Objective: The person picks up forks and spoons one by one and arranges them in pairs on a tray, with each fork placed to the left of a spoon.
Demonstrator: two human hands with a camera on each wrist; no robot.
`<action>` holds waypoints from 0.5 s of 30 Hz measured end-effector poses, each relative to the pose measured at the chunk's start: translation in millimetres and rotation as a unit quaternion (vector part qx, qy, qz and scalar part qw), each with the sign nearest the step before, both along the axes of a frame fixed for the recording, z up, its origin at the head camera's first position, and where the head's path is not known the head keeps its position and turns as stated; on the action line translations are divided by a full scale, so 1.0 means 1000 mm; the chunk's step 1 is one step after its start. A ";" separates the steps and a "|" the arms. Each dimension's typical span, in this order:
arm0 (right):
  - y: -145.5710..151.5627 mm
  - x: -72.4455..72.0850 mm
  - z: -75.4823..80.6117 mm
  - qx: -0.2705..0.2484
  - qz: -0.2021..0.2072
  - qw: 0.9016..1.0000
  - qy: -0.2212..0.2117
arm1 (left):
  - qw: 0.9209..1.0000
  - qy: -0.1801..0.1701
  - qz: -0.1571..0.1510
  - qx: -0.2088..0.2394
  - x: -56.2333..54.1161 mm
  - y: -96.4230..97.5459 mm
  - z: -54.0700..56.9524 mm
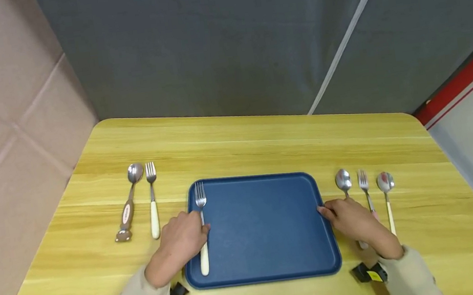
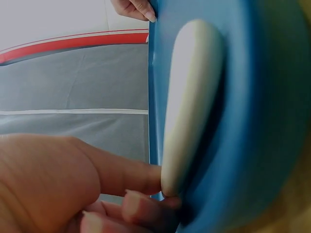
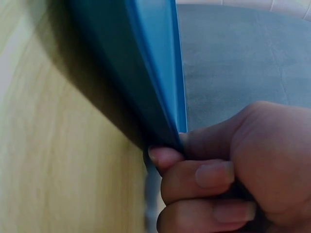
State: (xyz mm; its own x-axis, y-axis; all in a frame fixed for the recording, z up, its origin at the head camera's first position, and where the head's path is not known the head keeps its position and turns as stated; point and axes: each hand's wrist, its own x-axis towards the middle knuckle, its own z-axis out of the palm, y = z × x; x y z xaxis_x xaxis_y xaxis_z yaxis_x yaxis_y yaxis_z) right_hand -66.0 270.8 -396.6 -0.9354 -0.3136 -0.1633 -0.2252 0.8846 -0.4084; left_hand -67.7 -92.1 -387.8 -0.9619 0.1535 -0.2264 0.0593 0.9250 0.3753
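Observation:
A blue tray (image 1: 269,232) lies lengthwise before me, with a white-handled fork (image 1: 204,259) along its left side. My left hand (image 1: 184,237) grips the tray's left rim. Its thumb reaches across the fork's neck, and in the left wrist view the thumb touches the end of the pale handle (image 2: 192,92). On the opposite side my right hand (image 1: 353,219) pinches the right rim. The right wrist view shows its thumb above and curled fingers (image 3: 194,174) below the tray edge (image 3: 160,92). The right hand and wrist partly cover the cutlery beneath them.
Left of the tray lie a brown-handled spoon (image 1: 127,212) and another fork (image 1: 154,216). To the right are a spoon (image 1: 343,180), a pink-handled fork (image 1: 363,181) and a pale-handled spoon (image 1: 385,182). A grey partition (image 1: 206,48) stands behind the wooden table (image 1: 240,142).

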 end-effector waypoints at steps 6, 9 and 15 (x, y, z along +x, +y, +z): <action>0.000 0.000 -0.001 -0.003 0.006 1.000 0.004 | 1.000 0.011 -0.007 0.006 0.001 -0.001 -0.001; 0.001 0.001 -0.002 -0.004 0.007 1.000 0.003 | 1.000 0.012 -0.006 0.010 0.002 -0.001 -0.002; 0.000 0.000 -0.001 -0.004 0.007 1.000 0.002 | 1.000 0.015 -0.004 0.011 0.001 -0.001 -0.001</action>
